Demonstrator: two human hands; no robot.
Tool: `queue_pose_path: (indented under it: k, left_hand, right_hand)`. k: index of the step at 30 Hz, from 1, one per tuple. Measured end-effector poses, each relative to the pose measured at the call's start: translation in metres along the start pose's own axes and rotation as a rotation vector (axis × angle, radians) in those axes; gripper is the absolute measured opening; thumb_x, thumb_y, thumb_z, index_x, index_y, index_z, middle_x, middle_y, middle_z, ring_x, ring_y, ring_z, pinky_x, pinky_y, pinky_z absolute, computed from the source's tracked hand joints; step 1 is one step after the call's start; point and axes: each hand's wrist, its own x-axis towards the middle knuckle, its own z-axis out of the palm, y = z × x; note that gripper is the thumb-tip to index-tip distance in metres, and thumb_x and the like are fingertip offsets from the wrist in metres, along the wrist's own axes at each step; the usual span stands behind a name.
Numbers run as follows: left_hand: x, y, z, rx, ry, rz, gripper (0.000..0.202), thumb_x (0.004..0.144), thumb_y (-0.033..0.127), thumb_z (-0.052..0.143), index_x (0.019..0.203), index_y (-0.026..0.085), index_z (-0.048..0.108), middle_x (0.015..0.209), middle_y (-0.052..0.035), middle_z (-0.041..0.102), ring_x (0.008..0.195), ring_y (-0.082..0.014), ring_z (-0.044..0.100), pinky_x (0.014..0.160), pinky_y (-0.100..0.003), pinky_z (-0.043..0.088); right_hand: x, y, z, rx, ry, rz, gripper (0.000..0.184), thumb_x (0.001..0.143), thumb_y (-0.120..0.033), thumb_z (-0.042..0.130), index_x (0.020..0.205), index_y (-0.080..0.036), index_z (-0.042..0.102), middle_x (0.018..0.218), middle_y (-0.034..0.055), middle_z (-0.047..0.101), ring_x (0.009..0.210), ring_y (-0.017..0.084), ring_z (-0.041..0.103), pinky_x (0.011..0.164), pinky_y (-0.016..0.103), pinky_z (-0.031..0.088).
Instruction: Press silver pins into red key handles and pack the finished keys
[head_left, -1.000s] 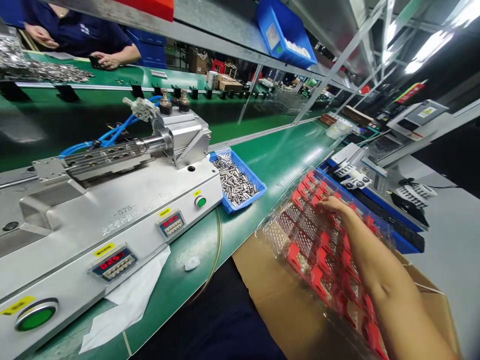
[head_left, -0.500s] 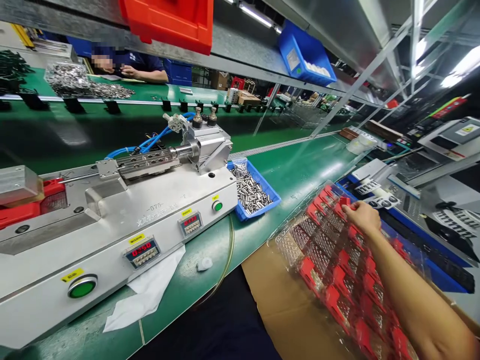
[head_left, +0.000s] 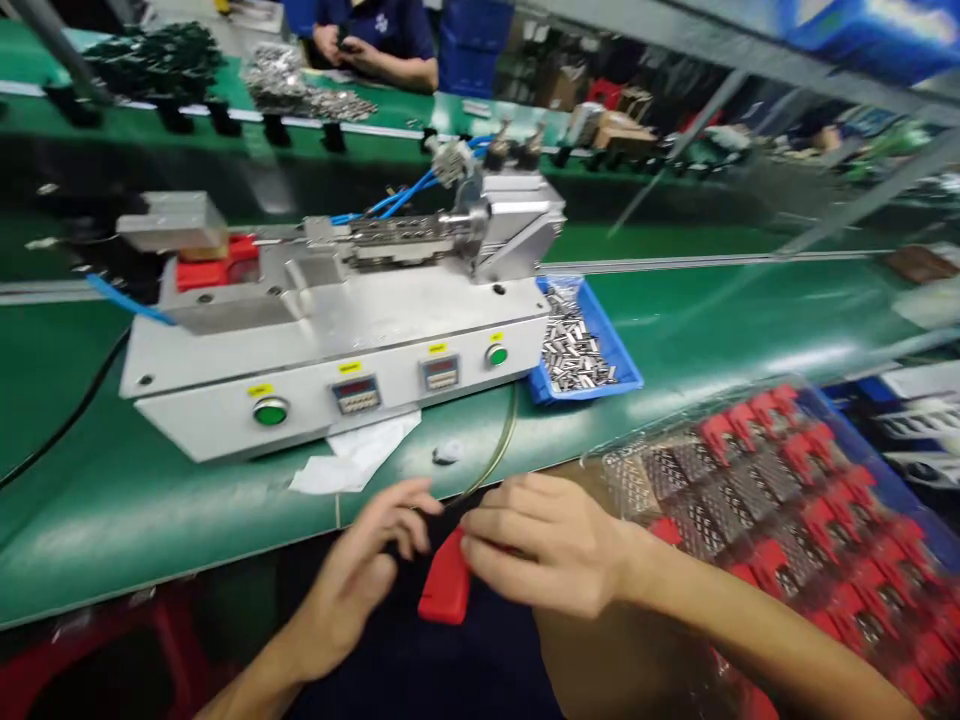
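Observation:
My right hand (head_left: 544,545) grips a red plastic part (head_left: 445,585) in front of my lap; the fingers cover its upper end. Just left of it, my left hand (head_left: 367,565) is open, fingers apart and slightly curled, not touching the part. A clear blister tray (head_left: 637,485) at the right carries several rows of similar red parts, some pockets without one. Beyond my hands stands a bench machine (head_left: 420,330) with green buttons and small displays. Another red piece (head_left: 217,265) sits at its left end, under a metal block (head_left: 172,222).
A blue bin (head_left: 626,370) of small metal pins stands at the machine's right end. A white cloth (head_left: 367,450) and a thin hose (head_left: 506,440) lie on the green bench (head_left: 187,515). Across the bench a co-worker (head_left: 382,45) handles something small. Cardboard (head_left: 592,650) lies under the tray.
My right hand has moved left from the tray to my lap, carrying a red part. My left hand has come into view. The camera has turned left and down.

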Motion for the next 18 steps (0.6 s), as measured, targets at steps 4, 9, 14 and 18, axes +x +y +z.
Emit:
queue_pose_path:
  k: [4,9,14,18]
  left_hand:
    - [-0.014,-0.014,0.022,-0.153,-0.049,-0.153,0.054,0.096,0.066,0.06,0.114,0.016,0.071,0.087,-0.0056,0.065,0.073,-0.0173,0.055,0.067,-0.028,0.048]
    - [-0.02,-0.03,0.009,-0.083,0.312,-0.229,0.043,0.093,0.059,0.069,0.104,0.017,0.069,0.085,-0.0021,0.061,0.074,-0.0164,0.053,0.069,-0.026,0.046]
    - [-0.019,-0.028,-0.008,-0.058,0.382,-0.198,0.041,0.092,0.056,0.071,0.102,0.017,0.068,0.084,-0.0009,0.059,0.073,-0.0156,0.052,0.069,-0.025,0.044]
    - [-0.015,-0.019,-0.01,-0.036,0.424,-0.132,0.037,0.092,0.053,0.071,0.101,0.017,0.068,0.08,0.0005,0.058,0.069,-0.0141,0.051,0.067,-0.024,0.044]
  right_hand:
    - [0.008,-0.005,0.025,0.115,-0.004,-0.041,0.016,0.103,-0.018,0.056,0.099,-0.017,0.071,0.101,0.0088,0.076,0.092,0.018,0.069,0.075,0.03,0.056]
    - [-0.02,0.031,0.043,0.206,0.029,0.507,0.041,0.098,-0.03,0.067,0.136,-0.019,0.056,0.115,0.0138,0.07,0.098,0.024,0.069,0.081,0.038,0.06]
    - [-0.02,0.06,0.081,0.478,-0.125,0.771,0.022,0.091,-0.027,0.066,0.113,-0.023,0.067,0.113,0.0102,0.07,0.099,0.026,0.07,0.088,0.042,0.06]
    - [-0.003,0.056,0.082,0.628,-0.114,0.834,0.018,0.09,-0.029,0.064,0.107,-0.023,0.066,0.114,0.0081,0.075,0.104,0.026,0.071,0.096,0.041,0.056]
